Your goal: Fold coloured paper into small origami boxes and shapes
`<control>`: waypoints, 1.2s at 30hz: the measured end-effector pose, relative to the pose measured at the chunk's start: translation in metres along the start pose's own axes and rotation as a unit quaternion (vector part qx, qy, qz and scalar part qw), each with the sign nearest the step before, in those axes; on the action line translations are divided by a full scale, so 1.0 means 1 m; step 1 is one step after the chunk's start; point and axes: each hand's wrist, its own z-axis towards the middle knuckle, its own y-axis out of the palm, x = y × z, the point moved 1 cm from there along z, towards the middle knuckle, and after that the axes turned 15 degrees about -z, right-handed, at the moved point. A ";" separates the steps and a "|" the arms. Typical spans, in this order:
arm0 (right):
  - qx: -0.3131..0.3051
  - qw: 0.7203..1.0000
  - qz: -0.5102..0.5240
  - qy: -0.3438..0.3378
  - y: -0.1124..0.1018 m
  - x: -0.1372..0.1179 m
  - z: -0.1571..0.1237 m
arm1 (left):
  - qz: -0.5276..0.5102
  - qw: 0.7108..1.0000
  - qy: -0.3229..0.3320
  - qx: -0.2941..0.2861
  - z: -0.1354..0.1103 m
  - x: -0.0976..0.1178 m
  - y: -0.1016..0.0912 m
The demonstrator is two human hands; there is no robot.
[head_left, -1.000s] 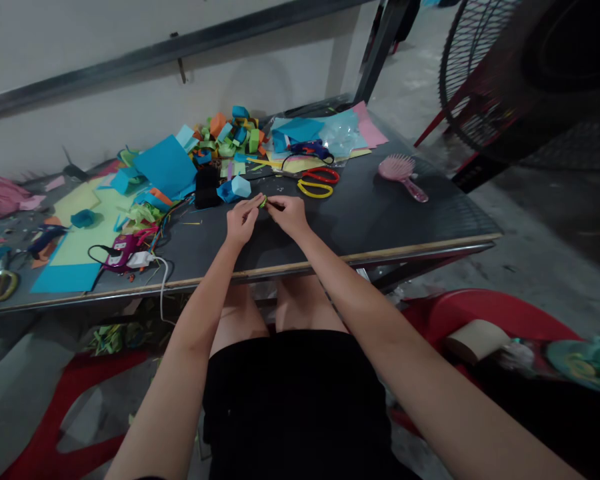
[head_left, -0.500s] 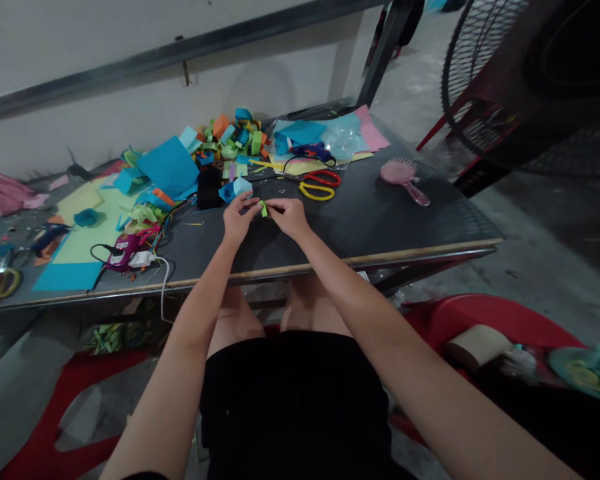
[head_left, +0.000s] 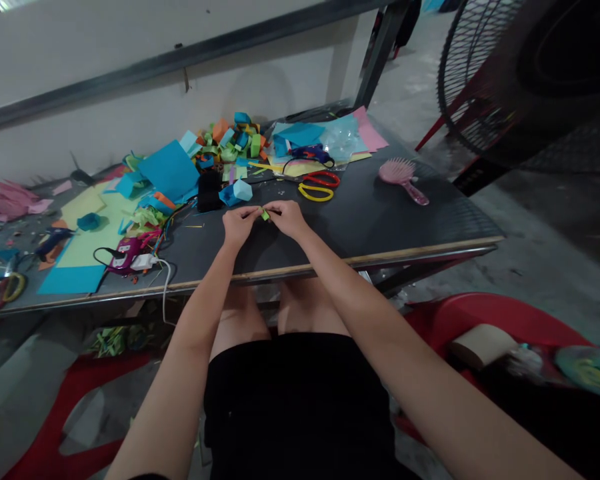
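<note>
My left hand (head_left: 239, 225) and my right hand (head_left: 289, 217) meet over the dark tabletop (head_left: 360, 213), fingers pinched together on a small green paper strip (head_left: 265, 214) held between them. Just beyond the hands lie a folded blue paper piece (head_left: 236, 191) and a black block (head_left: 209, 190). Red and yellow scissors (head_left: 319, 186) rest to the right of them.
A heap of coloured paper links (head_left: 230, 141) and blue sheets (head_left: 169, 168) sits at the back. A pink glue gun (head_left: 125, 253) with its cord lies left, a pink hairbrush (head_left: 403, 176) right. A large fan (head_left: 525, 73) stands at the right, a red chair (head_left: 480, 320) beside my leg.
Both hands stayed together on the green strip, shifting slightly toward me; the strip turned a little between the fingers.
</note>
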 end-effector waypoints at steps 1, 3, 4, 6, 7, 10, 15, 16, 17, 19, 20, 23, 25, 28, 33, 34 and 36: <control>-0.012 1.000 0.006 0.001 0.000 0.001 0.001 | 0.006 1.000 0.001 -0.002 0.000 0.000 0.000; -0.023 1.000 0.014 -0.001 0.000 0.002 0.002 | 0.007 1.000 0.002 -0.010 -0.001 -0.001 -0.001; -0.025 1.000 0.016 -0.003 -0.001 0.002 0.002 | 0.004 1.000 0.002 -0.014 -0.001 -0.001 -0.001; -0.029 0.999 0.020 -0.005 -0.002 0.003 0.003 | -0.002 1.000 0.004 -0.020 -0.001 -0.001 -0.001; -0.031 0.999 0.024 -0.003 -0.002 0.003 0.003 | -0.005 1.000 0.005 -0.021 -0.001 -0.001 -0.001; -0.036 0.999 0.038 -0.001 -0.003 0.004 0.004 | -0.014 1.000 0.002 -0.023 0.000 -0.003 -0.001; -0.043 0.996 0.084 0.000 -0.001 0.008 0.003 | -0.033 0.999 -0.006 -0.025 0.002 -0.007 -0.001; -0.045 0.995 0.093 0.001 -0.001 0.009 0.003 | -0.037 0.999 -0.007 -0.025 0.001 -0.006 -0.001; -0.046 0.994 0.099 0.002 0.000 0.010 0.003 | -0.041 0.999 -0.008 -0.026 0.001 -0.005 -0.001; -0.042 0.994 0.100 -0.001 0.000 0.011 0.003 | -0.047 0.998 -0.005 -0.030 0.000 -0.001 0.000; -0.040 0.994 0.097 -0.002 0.000 0.012 0.003 | -0.048 0.998 -0.001 -0.033 -0.001 0.001 0.000; -0.040 0.995 0.092 0.004 0.001 0.012 0.003 | -0.042 0.998 0.017 -0.034 -0.003 0.009 0.001; -0.042 0.995 0.093 0.005 0.001 0.012 0.003 | -0.034 0.999 0.025 -0.034 -0.003 0.012 0.002; -0.029 0.995 0.097 -0.004 0.001 0.011 0.002 | -0.023 0.999 0.026 -0.039 -0.003 0.014 0.002; -0.024 0.995 0.092 -0.010 0.000 0.013 0.002 | 0.017 0.998 0.040 -0.050 -0.005 0.016 0.002; -0.027 0.995 0.091 -0.010 0.000 0.013 0.002 | 0.025 0.997 0.046 -0.053 -0.005 0.017 0.002; -0.034 0.995 0.098 -0.005 0.001 0.014 0.002 | 0.036 0.997 0.053 -0.050 -0.006 0.019 0.003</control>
